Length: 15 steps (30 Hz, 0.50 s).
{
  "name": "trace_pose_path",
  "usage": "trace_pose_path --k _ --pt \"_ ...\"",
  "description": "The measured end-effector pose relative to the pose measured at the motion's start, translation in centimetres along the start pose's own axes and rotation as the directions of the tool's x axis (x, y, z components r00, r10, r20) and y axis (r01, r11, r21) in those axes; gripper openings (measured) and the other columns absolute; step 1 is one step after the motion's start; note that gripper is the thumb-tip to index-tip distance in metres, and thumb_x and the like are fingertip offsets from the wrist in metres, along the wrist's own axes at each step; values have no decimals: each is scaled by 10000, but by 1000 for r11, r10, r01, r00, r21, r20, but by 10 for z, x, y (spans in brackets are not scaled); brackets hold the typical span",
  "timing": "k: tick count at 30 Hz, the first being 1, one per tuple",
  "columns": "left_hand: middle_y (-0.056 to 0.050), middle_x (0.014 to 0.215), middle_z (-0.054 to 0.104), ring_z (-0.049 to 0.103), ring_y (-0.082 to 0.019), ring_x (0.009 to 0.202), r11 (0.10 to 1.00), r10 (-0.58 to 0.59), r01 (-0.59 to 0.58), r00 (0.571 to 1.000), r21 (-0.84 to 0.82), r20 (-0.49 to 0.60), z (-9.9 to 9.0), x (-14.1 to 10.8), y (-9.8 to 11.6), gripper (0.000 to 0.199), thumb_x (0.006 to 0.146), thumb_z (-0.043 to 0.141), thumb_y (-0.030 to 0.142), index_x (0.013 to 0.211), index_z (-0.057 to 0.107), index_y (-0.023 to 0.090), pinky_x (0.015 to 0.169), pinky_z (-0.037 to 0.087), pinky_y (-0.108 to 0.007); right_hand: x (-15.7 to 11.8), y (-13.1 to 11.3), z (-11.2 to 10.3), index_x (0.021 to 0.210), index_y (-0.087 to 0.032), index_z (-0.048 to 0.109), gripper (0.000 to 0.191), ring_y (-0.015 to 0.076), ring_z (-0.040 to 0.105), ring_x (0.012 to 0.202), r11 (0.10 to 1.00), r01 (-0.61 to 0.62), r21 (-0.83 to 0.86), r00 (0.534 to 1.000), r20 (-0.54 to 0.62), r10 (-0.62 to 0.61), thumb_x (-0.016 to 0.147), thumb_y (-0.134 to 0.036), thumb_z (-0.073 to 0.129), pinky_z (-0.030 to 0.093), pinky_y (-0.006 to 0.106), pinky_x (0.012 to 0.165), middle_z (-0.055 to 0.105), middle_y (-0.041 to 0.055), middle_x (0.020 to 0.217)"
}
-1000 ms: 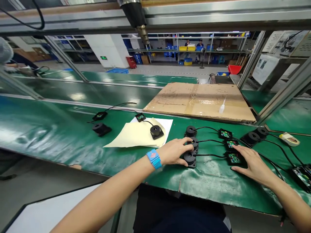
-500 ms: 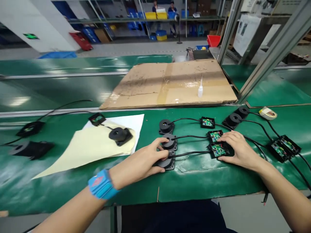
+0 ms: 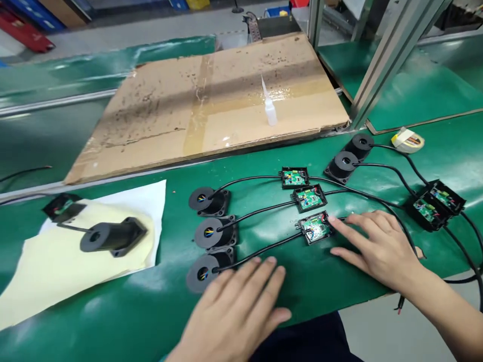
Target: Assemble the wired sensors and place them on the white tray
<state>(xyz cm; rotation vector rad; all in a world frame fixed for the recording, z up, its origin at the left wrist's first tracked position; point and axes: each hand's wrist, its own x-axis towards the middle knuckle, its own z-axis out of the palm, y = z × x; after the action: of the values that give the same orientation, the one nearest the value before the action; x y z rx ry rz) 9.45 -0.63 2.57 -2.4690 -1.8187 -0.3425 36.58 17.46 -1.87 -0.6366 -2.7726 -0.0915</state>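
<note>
Black nearest circuit box [image 3: 316, 228]: long axis slants up rightward; both hands [image 3: 234, 309] [image 3: 385, 251] spread.

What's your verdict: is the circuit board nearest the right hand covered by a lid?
No, the circuit board lies exposed in its open black case.

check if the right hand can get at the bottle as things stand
Probably yes. The right hand looks open, the bottle stands uncovered on the cardboard, and only low, wired boards seem to lie between. It is farther off than the boards, so some stretching is likely.
</note>
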Motion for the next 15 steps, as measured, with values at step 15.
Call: trace_pose_path --k 15 --pt "-227 1288 711 577 -207 696 942 100 -183 953 280 286 46 79 50 191 929 498 182 1105 571 170 592 371 -351 19 -11 9 1312 50 608 434 216 530 762 992 110 67 991 74 -115 1028 -264 510 407 467 919 594 40 738"
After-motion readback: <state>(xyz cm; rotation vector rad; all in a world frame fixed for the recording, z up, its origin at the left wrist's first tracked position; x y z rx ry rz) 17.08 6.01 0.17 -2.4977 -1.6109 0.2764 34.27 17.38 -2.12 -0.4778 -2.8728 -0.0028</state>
